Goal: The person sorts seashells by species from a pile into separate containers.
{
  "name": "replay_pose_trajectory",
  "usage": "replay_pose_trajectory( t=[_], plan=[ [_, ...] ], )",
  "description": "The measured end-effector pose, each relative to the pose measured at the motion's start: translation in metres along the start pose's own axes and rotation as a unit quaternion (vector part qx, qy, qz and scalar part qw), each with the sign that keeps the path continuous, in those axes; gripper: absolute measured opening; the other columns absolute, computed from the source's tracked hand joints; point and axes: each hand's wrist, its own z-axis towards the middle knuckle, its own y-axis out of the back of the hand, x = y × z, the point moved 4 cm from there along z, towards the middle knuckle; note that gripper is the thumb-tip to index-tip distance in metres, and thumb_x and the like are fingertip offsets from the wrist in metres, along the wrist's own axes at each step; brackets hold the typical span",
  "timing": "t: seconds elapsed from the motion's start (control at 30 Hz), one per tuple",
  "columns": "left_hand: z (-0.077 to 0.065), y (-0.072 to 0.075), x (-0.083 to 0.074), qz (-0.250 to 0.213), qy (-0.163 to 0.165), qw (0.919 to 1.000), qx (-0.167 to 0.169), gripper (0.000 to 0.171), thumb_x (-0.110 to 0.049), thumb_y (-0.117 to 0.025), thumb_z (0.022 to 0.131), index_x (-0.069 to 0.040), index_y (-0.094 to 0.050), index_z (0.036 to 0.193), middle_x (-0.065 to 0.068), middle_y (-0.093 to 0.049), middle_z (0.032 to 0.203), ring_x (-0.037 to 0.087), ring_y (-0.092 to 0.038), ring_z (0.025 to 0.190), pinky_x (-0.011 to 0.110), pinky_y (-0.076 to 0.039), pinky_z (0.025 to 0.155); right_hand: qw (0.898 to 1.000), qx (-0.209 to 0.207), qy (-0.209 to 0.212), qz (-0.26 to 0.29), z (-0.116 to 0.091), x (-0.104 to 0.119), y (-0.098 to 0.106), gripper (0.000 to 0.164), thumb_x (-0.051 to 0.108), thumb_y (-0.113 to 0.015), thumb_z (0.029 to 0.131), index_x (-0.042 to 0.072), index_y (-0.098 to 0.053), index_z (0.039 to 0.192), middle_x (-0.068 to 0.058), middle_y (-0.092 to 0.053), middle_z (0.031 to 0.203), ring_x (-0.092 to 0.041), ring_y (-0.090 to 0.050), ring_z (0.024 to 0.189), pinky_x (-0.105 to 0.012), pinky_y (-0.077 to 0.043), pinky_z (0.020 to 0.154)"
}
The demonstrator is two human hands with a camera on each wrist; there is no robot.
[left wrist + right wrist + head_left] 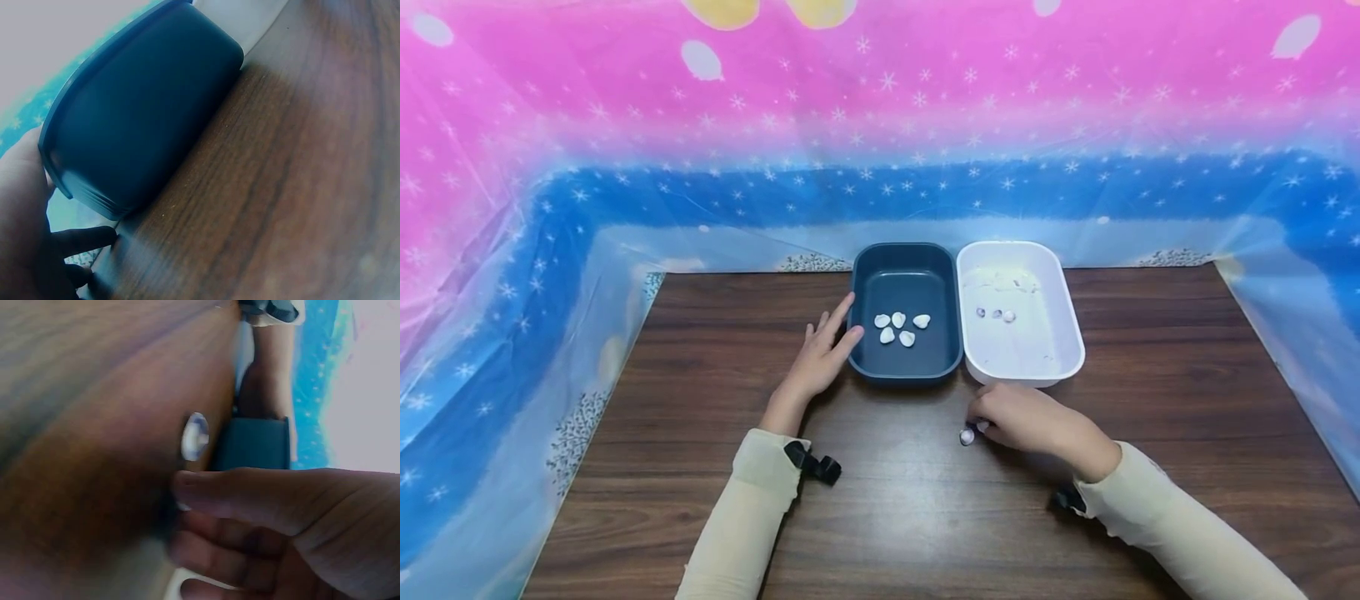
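Observation:
My left hand (pixel 820 358) rests against the left side of a dark blue-green tray (pixel 906 372), thumb at its rim and fingers extended. Several white seashells (pixel 907 339) lie in that tray. In front of the white tray (pixel 1075 358), my right hand (pixel 1026 419) is low over the table, pinching a small seashell (pixel 982 426) mostly hidden by the fingertips. Just beside those fingertips a purple-and-white seashell (pixel 966 437) lies on the wood; the right wrist view shows this loose shell (pixel 195 436) close to the thumb. Small purplish shells (pixel 997 314) lie inside the white tray.
The two trays stand side by side near the back of a brown wooden table (pixel 880 517). A pink and blue patterned cloth (pixel 880 192) hangs behind the table and along its sides. Each wrist wears a black camera strap (pixel 812 463).

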Motion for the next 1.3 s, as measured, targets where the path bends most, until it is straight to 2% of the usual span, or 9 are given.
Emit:
replay_pose_trajectory(
  t=[0.17,0.27,0.37,0.5,0.73,0.9,1.07,1.17,1.3],
  plan=[
    [0.000,0.000,0.001,0.001,-0.003,1.0000,0.000,0.069,-0.058,-0.041,0.111,-0.034,-0.018,0.171,0.004,-0.023,0.175,0.043,-0.006,0.161,0.060,0.008,0.127,0.999,0.038,-0.009,0.020,-0.010,0.005,0.017,0.034,-0.009,-0.074,0.080,0.016,-0.056,0.066,0.011,-0.042,0.064,-0.006,-0.033,0.060,-0.024,-0.034,0.055],
    [0.001,-0.001,0.001,0.003,-0.004,1.0000,-0.001,0.069,-0.057,-0.041,0.111,-0.033,-0.019,0.171,0.004,-0.023,0.175,0.044,-0.006,0.161,0.061,0.008,0.127,0.997,0.061,-0.020,0.044,-0.016,0.005,0.029,0.026,-0.008,-0.074,0.082,0.014,-0.066,0.072,0.012,-0.050,0.067,-0.005,-0.038,0.062,-0.024,-0.039,0.057],
    [0.000,0.000,0.001,0.003,-0.004,1.0000,-0.002,0.069,-0.057,-0.041,0.111,-0.032,-0.019,0.171,0.004,-0.023,0.175,0.044,-0.006,0.161,0.061,0.008,0.127,0.996,0.066,-0.030,0.050,-0.021,0.005,0.042,0.018,-0.007,-0.074,0.085,0.011,-0.077,0.087,0.009,-0.065,0.079,-0.005,-0.053,0.071,-0.030,-0.052,0.067],
    [0.000,0.000,-0.001,0.000,-0.003,1.0000,-0.003,0.069,-0.057,-0.042,0.110,-0.032,-0.019,0.171,0.003,-0.023,0.175,0.043,-0.007,0.161,0.060,0.008,0.127,0.997,0.048,-0.039,0.037,-0.026,0.004,0.060,0.017,-0.005,-0.075,0.086,0.009,-0.080,0.094,0.004,-0.072,0.089,-0.009,-0.063,0.082,-0.037,-0.058,0.077],
    [0.000,0.000,0.000,-0.001,-0.002,1.0000,0.001,0.073,-0.066,-0.039,0.108,-0.035,-0.019,0.171,0.004,-0.023,0.175,0.044,-0.006,0.161,0.060,0.008,0.127,0.998,-0.002,-0.040,0.039,-0.033,-0.009,0.084,0.015,-0.003,-0.074,0.088,0.011,-0.078,0.093,0.007,-0.066,0.084,-0.008,-0.057,0.076,-0.032,-0.053,0.070],
    [0.000,-0.001,0.000,-0.003,-0.004,1.0000,0.001,0.076,-0.069,-0.038,0.107,-0.034,-0.019,0.171,0.006,-0.023,0.175,0.045,-0.007,0.160,0.061,0.008,0.126,0.994,-0.029,-0.082,0.062,-0.039,-0.030,0.099,0.015,-0.001,-0.074,0.090,0.009,-0.079,0.101,0.005,-0.071,0.092,-0.008,-0.061,0.079,-0.035,-0.056,0.073],
    [0.000,0.001,-0.001,-0.002,-0.003,1.0000,-0.001,0.072,-0.062,-0.041,0.109,-0.033,-0.019,0.171,0.005,-0.023,0.175,0.044,-0.007,0.161,0.061,0.008,0.127,0.991,-0.033,-0.110,0.063,-0.033,-0.052,0.102,0.014,-0.001,-0.073,0.092,0.007,-0.079,0.102,0.004,-0.070,0.088,-0.011,-0.057,0.076,-0.037,-0.053,0.072],
    [0.000,0.001,-0.002,-0.004,-0.003,1.0000,-0.002,0.070,-0.059,-0.042,0.110,-0.032,-0.019,0.171,0.005,-0.023,0.175,0.044,-0.006,0.161,0.061,0.008,0.126,0.990,-0.038,-0.119,0.059,-0.024,-0.069,0.094,0.015,-0.002,-0.072,0.092,0.004,-0.079,0.104,0.002,-0.070,0.088,-0.013,-0.058,0.077,-0.038,-0.053,0.073],
    [0.000,0.000,-0.001,0.000,0.000,1.0000,-0.002,0.071,-0.062,-0.041,0.109,-0.035,-0.019,0.171,0.003,-0.023,0.174,0.043,-0.006,0.161,0.060,0.008,0.127,0.988,-0.058,-0.128,0.060,-0.011,-0.093,0.079,0.019,-0.003,-0.075,0.091,-0.001,-0.079,0.109,-0.007,-0.076,0.098,-0.018,-0.065,0.083,-0.042,-0.057,0.079]
  ],
)
